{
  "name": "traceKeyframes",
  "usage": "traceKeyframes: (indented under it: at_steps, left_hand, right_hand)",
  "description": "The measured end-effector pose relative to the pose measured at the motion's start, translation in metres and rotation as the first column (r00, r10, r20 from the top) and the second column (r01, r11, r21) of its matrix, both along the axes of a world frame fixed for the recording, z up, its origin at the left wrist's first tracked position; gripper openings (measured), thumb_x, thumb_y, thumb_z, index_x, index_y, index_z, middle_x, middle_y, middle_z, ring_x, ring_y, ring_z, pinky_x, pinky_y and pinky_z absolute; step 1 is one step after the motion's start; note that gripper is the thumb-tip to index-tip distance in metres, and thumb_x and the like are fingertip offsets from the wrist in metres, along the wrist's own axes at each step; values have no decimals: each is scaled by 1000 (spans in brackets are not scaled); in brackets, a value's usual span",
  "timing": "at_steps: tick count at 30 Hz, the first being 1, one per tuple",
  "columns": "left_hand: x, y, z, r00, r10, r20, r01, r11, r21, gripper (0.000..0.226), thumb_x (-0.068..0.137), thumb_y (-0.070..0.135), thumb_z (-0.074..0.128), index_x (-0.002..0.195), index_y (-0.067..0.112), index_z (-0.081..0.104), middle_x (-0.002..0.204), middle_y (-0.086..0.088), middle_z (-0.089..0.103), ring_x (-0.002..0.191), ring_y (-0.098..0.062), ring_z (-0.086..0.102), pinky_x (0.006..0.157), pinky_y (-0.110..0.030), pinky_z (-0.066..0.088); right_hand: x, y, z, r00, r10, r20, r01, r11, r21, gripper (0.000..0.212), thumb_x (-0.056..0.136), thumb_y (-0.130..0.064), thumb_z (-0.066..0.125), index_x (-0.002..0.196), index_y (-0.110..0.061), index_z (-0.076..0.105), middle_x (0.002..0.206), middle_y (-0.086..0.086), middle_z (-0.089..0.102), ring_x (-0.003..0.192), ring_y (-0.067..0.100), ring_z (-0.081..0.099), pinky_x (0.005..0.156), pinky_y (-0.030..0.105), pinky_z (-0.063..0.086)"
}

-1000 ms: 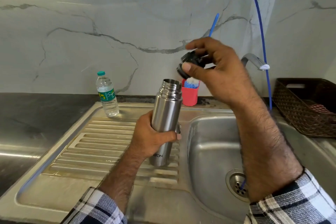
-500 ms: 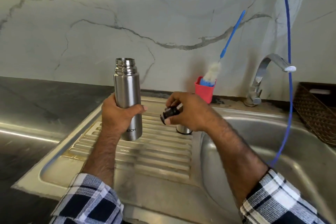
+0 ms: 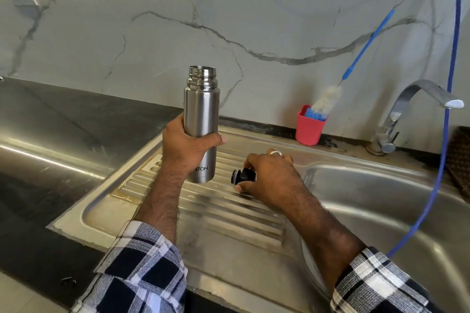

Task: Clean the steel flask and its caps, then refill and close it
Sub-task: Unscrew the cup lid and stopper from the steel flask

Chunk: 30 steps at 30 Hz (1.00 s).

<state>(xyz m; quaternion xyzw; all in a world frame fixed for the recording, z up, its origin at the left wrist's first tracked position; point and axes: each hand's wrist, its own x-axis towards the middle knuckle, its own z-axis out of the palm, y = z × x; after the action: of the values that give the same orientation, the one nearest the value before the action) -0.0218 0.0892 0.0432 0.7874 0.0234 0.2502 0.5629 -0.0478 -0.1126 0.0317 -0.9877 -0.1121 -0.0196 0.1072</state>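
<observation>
My left hand [image 3: 187, 146] grips the steel flask [image 3: 202, 109] around its lower half and holds it upright above the ribbed drainboard [image 3: 203, 208]. The flask's threaded mouth is uncovered. To its right, my right hand [image 3: 269, 178] holds the black inner cap [image 3: 241, 176] low, just over the drainboard, with its sealing end turned left toward the flask. The steel outer cap is hidden behind my right hand.
A red cup [image 3: 309, 129] with a blue-handled bottle brush [image 3: 328, 99] stands at the wall. The tap [image 3: 407, 107] arches over the sink basin [image 3: 381, 201], and a blue hose [image 3: 445, 134] hangs into it. A brown basket [image 3: 461, 160] sits at the far right.
My right hand came down from above the flask mouth to the drainboard with the black cap. My left hand carried the flask left, away from the basin.
</observation>
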Motion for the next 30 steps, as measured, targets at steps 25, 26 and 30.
traceKeyframes:
  at_steps: [25, 26, 30]
  left_hand:
    - [-51, -164, -18, 791, -600, -123, 603, 798, -15, 51, 51, 29, 98, 95, 21, 73, 89, 1, 78, 81, -18, 76, 72, -41, 66]
    - [-54, -176, -20, 779, -614, -131, 617, 787, -18, 51, 51, 28, 100, 94, 23, 72, 88, 5, 78, 79, -13, 75, 71, -36, 65]
    - [-63, -217, -26, 659, -735, -160, 744, 668, -2, 55, 62, 33, 100, 108, 29, 71, 98, 10, 78, 91, -9, 75, 80, -32, 64]
  right_hand:
    - [-58, -143, 82, 991, 58, 121, -127, 685, 717, 48, 75, -59, 87, 110, -29, 77, 115, -3, 73, 104, 12, 72, 97, 43, 58]
    - [-62, -156, 79, 994, 40, 103, -103, 671, 735, 50, 74, -57, 89, 111, -27, 78, 115, -3, 75, 105, 14, 73, 100, 47, 57]
    - [-79, -197, 63, 992, -56, 112, -64, 540, 839, 42, 72, -37, 94, 107, -18, 81, 108, 5, 79, 104, 23, 76, 102, 52, 56]
